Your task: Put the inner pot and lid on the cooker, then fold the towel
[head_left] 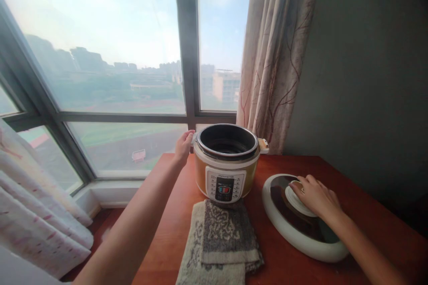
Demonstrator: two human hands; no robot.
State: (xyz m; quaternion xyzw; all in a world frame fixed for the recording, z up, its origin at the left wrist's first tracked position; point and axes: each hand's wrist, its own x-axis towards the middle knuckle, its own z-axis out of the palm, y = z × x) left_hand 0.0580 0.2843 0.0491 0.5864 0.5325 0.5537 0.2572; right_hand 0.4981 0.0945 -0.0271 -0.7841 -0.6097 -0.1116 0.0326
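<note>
A gold and white electric pressure cooker [200, 173] stands uncovered on the table, its dark inner pot [227, 140] showing inside the rim. My left hand [184, 146] is closed around the cooker's left side handle. To the cooker's right, a round lid [277, 222] with a pale rim and dark centre lies on the tabletop. My right hand [317, 196] grips the white knob [294, 200] at the lid's middle, partly hiding it. In front of the cooker lies a folded grey and cream towel [227, 236], close against its base.
The reddish wooden table [160, 240] meets a large window [117, 53] at the back left. A patterned curtain [274, 53] hangs behind the cooker, and another curtain [36, 222] falls at the lower left. A dark wall [361, 75] stands on the right.
</note>
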